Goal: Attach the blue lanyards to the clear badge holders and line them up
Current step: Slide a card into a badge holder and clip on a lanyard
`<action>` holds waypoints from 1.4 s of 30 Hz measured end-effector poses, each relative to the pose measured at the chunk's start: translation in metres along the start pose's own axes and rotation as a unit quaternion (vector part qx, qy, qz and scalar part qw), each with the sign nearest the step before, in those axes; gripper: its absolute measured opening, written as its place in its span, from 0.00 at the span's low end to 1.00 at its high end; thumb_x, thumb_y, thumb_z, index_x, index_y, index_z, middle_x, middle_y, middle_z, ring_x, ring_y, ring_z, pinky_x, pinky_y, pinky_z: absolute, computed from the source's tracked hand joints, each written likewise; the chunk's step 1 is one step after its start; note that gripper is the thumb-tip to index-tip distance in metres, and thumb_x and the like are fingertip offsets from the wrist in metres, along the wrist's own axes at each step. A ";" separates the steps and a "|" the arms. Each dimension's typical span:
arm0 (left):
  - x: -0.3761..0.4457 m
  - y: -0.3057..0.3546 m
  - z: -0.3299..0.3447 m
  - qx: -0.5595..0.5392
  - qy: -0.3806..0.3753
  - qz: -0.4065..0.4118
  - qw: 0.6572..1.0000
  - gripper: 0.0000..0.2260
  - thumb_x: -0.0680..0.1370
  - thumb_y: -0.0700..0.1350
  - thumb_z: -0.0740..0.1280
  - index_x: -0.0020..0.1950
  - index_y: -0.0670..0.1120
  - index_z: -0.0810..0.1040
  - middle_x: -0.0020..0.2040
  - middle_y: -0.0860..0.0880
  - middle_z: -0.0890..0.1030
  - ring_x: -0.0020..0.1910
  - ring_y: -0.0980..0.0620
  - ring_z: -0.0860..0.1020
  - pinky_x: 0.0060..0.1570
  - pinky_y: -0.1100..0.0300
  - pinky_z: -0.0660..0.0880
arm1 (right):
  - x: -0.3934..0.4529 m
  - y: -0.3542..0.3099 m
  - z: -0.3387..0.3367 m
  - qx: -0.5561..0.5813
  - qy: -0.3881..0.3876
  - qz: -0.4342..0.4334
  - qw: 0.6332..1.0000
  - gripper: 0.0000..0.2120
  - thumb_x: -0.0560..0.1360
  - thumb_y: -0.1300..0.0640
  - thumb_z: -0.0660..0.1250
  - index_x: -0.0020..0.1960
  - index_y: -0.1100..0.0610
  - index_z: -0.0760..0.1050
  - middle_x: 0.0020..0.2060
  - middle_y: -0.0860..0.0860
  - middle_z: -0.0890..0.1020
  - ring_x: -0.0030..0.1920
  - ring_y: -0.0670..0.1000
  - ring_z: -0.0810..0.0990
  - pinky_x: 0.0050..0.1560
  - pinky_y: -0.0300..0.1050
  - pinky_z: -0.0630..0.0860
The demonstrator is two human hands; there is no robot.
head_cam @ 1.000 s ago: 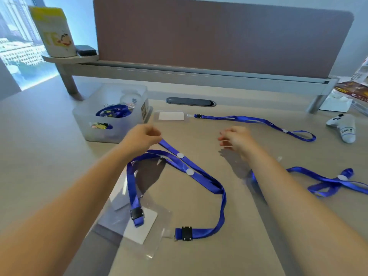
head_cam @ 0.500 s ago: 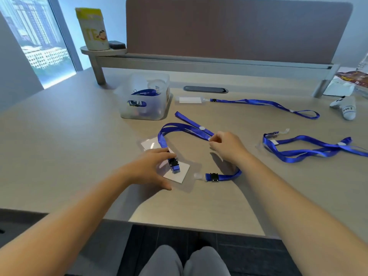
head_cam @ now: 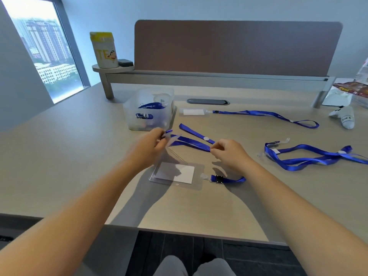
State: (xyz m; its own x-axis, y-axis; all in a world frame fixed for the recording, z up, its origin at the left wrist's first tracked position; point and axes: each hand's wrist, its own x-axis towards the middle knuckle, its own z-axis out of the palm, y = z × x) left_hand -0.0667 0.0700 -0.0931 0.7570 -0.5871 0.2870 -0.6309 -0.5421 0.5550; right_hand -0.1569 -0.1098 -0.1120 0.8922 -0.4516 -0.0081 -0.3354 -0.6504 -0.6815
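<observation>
Head view: left hand (head_cam: 148, 144) pinching one end of limp, light blue lanyard (head_cam: 189, 141), right hand (head_cam: 229, 152) pinching its straps alongside, clear badge holder (head_cam: 175, 173) flat on bench (head_cam: 79, 156) below both; likely slick, best taken near clip (head_cam: 219, 179).

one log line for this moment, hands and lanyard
left hand: pinches lanyard end | right hand: pinches strap | badge holder: flat on desk
</observation>
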 end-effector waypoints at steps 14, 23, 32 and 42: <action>0.035 0.051 -0.034 -0.335 0.024 -0.113 0.935 0.05 0.79 0.44 0.57 0.51 0.45 0.70 0.44 0.51 0.75 0.38 0.53 0.76 0.38 0.61 0.76 | -0.013 -0.042 -0.019 0.244 -0.049 -0.082 0.965 0.05 0.77 0.57 0.62 0.49 0.56 0.75 0.40 0.47 0.78 0.40 0.44 0.76 0.40 0.32 0.74; 0.032 0.052 -0.024 -0.468 0.003 -0.224 0.855 0.02 0.75 0.41 0.64 0.43 0.45 0.71 0.42 0.48 0.75 0.43 0.48 0.77 0.40 0.59 0.77 | -0.015 -0.043 -0.022 0.309 -0.041 -0.050 0.949 0.03 0.75 0.63 0.63 0.44 0.62 0.75 0.35 0.49 0.78 0.32 0.44 0.78 0.27 0.28 0.76; 0.034 0.054 -0.029 -0.156 -0.057 -0.015 0.986 0.03 0.76 0.37 0.62 0.46 0.45 0.72 0.50 0.45 0.78 0.48 0.49 0.74 0.48 0.60 0.70 | -0.015 -0.045 -0.022 0.210 -0.007 -0.063 0.976 0.13 0.75 0.60 0.64 0.60 0.58 0.70 0.54 0.53 0.75 0.51 0.49 0.74 0.51 0.42 0.73; 0.034 0.060 -0.041 -0.054 -0.204 -0.005 0.977 0.11 0.74 0.40 0.66 0.38 0.53 0.67 0.37 0.52 0.74 0.37 0.55 0.72 0.39 0.67 0.70 | -0.015 -0.052 -0.017 0.404 -0.172 -0.003 0.899 0.19 0.63 0.61 0.58 0.52 0.56 0.74 0.56 0.55 0.75 0.60 0.55 0.71 0.66 0.52 0.63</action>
State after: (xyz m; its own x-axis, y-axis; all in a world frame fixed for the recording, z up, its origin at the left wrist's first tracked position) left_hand -0.0719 0.0424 -0.0187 0.6175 -0.7855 -0.0414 -0.5860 -0.4945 0.6419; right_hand -0.1577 -0.0796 -0.0641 0.9805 -0.1445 -0.1329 -0.1245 0.0661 -0.9900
